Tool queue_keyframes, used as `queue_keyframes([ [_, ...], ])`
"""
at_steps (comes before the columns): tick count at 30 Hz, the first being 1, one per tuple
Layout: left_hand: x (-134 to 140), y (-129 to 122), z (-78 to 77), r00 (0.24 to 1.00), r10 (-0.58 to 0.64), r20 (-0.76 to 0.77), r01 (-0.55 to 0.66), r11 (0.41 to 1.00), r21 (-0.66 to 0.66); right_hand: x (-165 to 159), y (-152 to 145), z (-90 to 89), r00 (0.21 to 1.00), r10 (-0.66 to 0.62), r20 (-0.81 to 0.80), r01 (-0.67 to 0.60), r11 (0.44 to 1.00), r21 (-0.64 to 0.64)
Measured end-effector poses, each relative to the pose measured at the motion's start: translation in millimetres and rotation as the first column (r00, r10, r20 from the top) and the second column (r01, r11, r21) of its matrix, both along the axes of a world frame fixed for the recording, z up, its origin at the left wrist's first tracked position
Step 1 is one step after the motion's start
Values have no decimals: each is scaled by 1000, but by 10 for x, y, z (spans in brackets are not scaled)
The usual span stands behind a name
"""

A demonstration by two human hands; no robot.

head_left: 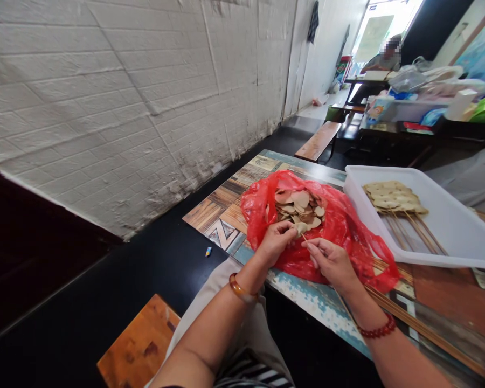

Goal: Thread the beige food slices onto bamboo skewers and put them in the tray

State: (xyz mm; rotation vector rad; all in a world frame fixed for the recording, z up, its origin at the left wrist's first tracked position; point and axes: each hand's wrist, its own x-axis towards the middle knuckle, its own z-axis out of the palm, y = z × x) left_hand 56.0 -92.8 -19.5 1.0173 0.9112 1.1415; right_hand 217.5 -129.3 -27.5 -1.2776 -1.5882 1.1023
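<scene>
My left hand point(278, 240) pinches a thin pale slice point(300, 228) at the near side of an open red plastic bag point(262, 215). In my right hand point(327, 260) is a thin wooden skewer point(304, 236), its tip meeting the slice; whether it has pierced through cannot be made out. The skewer's long end runs back under my right wrist. Inside the bag lies a heap of similar beige slices point(301, 207), some round, some oval. More bamboo skewers point(424, 320) lie in a bundle on the table, partly hidden by my right forearm.
A white plastic tray point(464, 237) at the right holds skewered slices point(394, 196). The patterned table point(222, 207) has its left edge near a white brick-pattern wall point(137, 97). Behind are a wooden bench point(319, 141), a cluttered table and a seated person point(383, 59). A wooden stool point(141, 345) stands lower left.
</scene>
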Motion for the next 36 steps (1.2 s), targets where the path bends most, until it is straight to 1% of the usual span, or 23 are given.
queue_keyframes([
  [4,-22,26,-36,984,13,177,-2,998,-60,-17,-26,41,996,-3,-89,-4,996,-85],
  [7,-21,23,-41,970,-3,241,21,997,-71,-39,-45,61,994,3,-112,-16,993,-113],
  [10,0,15,-51,969,-13,249,31,997,-68,-62,-50,67,994,14,-108,-26,994,-106],
  [12,14,17,-63,967,8,253,12,997,-75,-72,-47,66,997,13,-82,-19,997,-79],
  [17,26,34,-85,958,116,261,-94,991,-96,-73,-49,63,998,24,65,-25,1000,7],
  [19,28,36,-86,957,130,257,-107,989,-102,-71,-57,65,993,14,120,-22,998,63],
  [22,33,32,-84,961,110,253,-89,992,-94,-75,-72,74,985,-15,174,-6,993,122],
  [28,43,-1,-57,971,44,236,-31,998,-58,-93,-85,112,977,-55,208,19,985,172],
  [33,50,-34,-44,975,-11,224,17,1000,-25,-100,-82,112,981,-55,185,22,984,176],
  [36,59,-40,-53,978,-22,210,25,1000,-10,-110,-76,103,984,-56,169,28,986,162],
])
